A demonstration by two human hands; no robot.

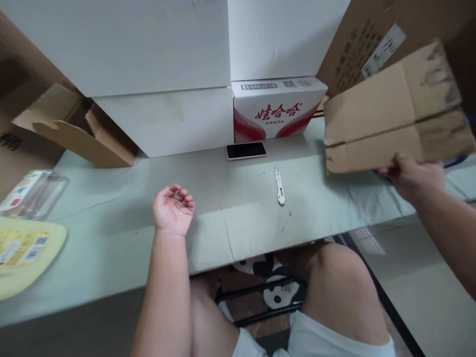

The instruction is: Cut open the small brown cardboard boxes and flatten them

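My right hand (416,178) grips the lower edge of a brown cardboard box (372,114), worn at its upper right corner and tilted above the right side of the table. The thumb lies over the edge; the other fingers are mostly hidden beneath. My left hand (174,210) is palm up over the table, fingers loosely curled and the palm bare. A small grey-green sliver shows at its fingers, too small to name. Between the hands a white utility knife (279,186) lies on the cloth. Behind it is a phone (246,150), its dark screen up.
Large white boxes (159,119) and a red-and-white carton (278,111) line the back of the cloth-covered table (208,238). An opened cardboard box (89,129), a clear plastic package (37,193) and a yellow board (33,253) lie left. Small scraps dot the cloth near the knife.
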